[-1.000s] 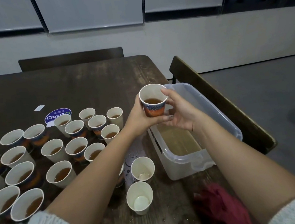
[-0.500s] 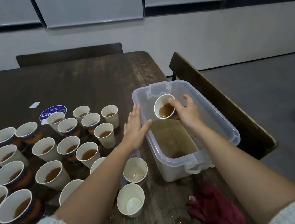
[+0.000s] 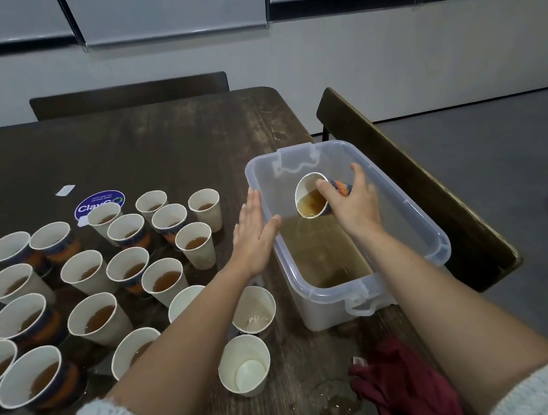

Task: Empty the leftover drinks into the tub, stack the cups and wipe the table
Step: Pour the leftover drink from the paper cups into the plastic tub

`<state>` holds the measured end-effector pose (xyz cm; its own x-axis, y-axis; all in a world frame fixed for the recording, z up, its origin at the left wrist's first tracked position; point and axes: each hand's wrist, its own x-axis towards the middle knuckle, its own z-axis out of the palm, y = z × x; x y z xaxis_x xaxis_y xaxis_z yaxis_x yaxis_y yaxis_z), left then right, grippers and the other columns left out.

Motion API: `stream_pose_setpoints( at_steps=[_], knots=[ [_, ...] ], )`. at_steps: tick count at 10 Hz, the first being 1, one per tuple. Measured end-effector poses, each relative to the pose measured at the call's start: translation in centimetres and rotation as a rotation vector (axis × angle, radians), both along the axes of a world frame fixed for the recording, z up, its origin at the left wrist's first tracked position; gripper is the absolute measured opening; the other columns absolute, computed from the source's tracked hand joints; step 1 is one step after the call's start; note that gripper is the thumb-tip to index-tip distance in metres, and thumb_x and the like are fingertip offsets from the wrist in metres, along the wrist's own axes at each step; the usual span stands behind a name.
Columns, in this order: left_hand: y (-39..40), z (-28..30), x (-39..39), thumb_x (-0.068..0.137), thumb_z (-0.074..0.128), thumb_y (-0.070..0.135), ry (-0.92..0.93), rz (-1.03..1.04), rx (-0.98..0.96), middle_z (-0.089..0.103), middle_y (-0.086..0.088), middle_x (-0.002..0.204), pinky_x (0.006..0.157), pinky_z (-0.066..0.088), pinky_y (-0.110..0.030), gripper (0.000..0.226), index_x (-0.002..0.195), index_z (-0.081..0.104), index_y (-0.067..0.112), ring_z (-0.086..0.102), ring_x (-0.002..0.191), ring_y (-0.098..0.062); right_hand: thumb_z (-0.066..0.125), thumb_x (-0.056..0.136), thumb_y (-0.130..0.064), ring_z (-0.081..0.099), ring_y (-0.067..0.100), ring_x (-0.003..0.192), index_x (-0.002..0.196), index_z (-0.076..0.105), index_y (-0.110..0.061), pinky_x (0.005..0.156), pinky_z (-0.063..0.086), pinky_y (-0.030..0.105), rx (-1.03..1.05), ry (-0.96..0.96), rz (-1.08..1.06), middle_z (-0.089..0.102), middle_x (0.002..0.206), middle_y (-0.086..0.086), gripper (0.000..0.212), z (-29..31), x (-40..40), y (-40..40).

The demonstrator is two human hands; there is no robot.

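Over clear plastic tub [image 3: 419, 224] at table's right edge: right hand [image 3: 355, 202] gripping tilted paper cup [image 3: 311, 196], fingers curled round its side, brown drink running out into tub. Pool of brown liquid already on tub floor. Left hand [image 3: 255, 232] flat, fingers straight, resting against tub's near-left rim, holding nothing. Left on wooden table [image 3: 161, 145]: many cups [image 3: 96, 320] with drink, upright. Two emptied cups [image 3: 245, 366] just left of tub. Dark red cloth [image 3: 402, 388] near front edge, beside small spill [image 3: 332, 410].
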<state>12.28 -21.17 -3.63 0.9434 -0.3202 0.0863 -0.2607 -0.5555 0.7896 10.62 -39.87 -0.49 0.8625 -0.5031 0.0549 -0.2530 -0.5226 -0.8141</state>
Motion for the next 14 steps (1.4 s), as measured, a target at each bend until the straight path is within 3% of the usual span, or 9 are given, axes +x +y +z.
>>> stream_pose_setpoints(
  at_steps=[14],
  knots=[
    [-0.05, 0.17, -0.24, 0.087, 0.02, 0.051, 0.026, 0.008, -0.033, -0.008, 0.007, 0.162, 0.12, 0.001, -0.049, 0.075, 0.153, -0.005, 0.026, -0.007, 0.149, -0.014, 0.065, 0.08, -0.063, 0.03, 0.03, 0.138, 0.153, 0.019, -0.024, 0.105, 0.039, 0.044, -0.167, -0.084, -0.04, 0.028, 0.152, 0.011, 0.094, 0.15, -0.2, 0.11]
  ],
)
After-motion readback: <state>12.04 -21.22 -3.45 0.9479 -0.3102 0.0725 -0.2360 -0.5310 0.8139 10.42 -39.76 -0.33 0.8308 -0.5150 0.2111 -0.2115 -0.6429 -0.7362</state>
